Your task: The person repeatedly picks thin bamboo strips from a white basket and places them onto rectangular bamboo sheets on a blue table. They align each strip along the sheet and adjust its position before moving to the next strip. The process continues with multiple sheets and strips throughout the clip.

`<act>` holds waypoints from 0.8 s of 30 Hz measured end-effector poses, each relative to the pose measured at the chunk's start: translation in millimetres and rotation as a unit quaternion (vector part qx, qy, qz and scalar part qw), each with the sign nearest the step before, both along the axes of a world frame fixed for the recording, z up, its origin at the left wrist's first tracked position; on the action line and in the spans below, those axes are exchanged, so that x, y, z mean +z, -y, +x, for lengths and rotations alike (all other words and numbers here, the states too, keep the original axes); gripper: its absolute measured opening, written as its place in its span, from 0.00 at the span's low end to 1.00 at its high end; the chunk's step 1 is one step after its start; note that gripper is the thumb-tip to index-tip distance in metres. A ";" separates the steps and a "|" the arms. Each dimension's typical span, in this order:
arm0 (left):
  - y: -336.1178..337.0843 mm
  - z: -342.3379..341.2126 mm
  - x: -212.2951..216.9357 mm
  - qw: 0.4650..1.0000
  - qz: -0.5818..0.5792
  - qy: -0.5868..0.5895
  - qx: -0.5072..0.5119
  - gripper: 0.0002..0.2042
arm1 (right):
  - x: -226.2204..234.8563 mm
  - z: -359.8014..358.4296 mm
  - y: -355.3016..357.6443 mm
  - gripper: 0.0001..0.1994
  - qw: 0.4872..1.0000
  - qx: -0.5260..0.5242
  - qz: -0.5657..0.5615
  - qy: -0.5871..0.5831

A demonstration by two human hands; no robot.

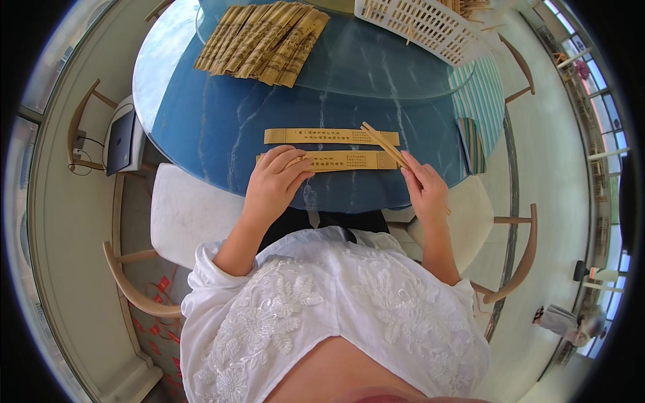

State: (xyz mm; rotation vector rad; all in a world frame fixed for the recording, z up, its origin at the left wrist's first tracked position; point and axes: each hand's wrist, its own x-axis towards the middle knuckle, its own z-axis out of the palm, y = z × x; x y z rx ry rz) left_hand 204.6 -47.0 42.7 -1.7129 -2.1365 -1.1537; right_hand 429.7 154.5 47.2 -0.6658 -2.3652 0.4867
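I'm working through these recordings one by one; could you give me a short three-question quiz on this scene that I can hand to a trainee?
1. Which of the hands holds the chopsticks?
2. True or false: the white basket is to the right of the pile of tan sleeves, as the picture shows it.
3. The left hand is touching: A) the laptop; B) a tan sleeve near the person; C) the striped cloth.

Key:
1. The right hand.
2. True.
3. B.
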 end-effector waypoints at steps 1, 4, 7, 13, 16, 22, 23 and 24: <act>-2.6 1.1 0.1 0.999 -0.007 -0.046 0.002 0.14 | 0.3 3.8 -4.8 0.17 1.000 -0.019 -0.022 -0.002; -7.7 3.3 -8.1 0.992 -0.036 -0.118 0.009 0.12 | -0.7 7.9 -11.1 0.18 0.998 -0.036 -0.060 -0.010; -9.6 -1.2 -17.3 0.991 -0.041 -0.124 -0.004 0.11 | -1.5 3.9 -12.1 0.18 0.997 -0.036 -0.067 -0.012; -10.3 -4.7 -17.4 0.994 -0.035 -0.099 -0.019 0.10 | -4.7 -5.0 -15.1 0.18 0.997 -0.029 -0.069 -0.025; -13.5 -7.5 -17.1 0.995 -0.021 -0.099 -0.023 0.07 | -3.0 -6.1 -16.2 0.18 0.996 -0.034 -0.073 -0.034; -14.4 -11.4 -17.0 0.993 -0.015 -0.111 -0.028 0.07 | -4.8 -2.9 -19.2 0.18 0.996 -0.033 -0.076 -0.042; -13.8 -11.6 -16.1 0.993 -0.015 -0.114 -0.028 0.07 | -6.0 -2.4 -20.1 0.18 0.996 -0.031 -0.073 -0.039; -13.8 -11.0 -15.1 0.994 -0.013 -0.108 -0.029 0.07 | -6.8 -2.1 -20.8 0.18 0.996 -0.030 -0.070 -0.037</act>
